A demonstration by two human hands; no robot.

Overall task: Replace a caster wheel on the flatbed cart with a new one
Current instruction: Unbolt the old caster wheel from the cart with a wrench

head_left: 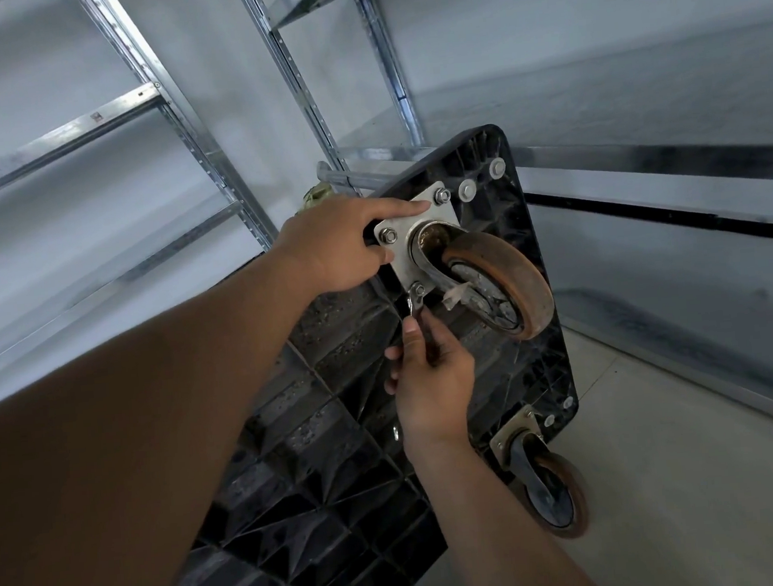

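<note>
The black flatbed cart (346,504) stands tipped on its side, ribbed underside facing me. A worn orange-brown caster wheel (504,279) sits on a square steel mounting plate (410,235) at the upper corner, with nuts at its corners. My left hand (339,245) presses flat on the plate's left edge, index finger stretched toward the top nut (441,194). My right hand (432,372) grips a small wrench (415,302) whose jaw sits on the lower nut (417,289). A second caster (552,488) is at the lower corner, touching the floor.
Grey metal shelving (177,124) surrounds the cart on the left and behind. A long low shelf rail (644,189) runs to the right. Pale floor (690,477) shows at lower right. A small greenish object (317,194) pokes out behind my left hand.
</note>
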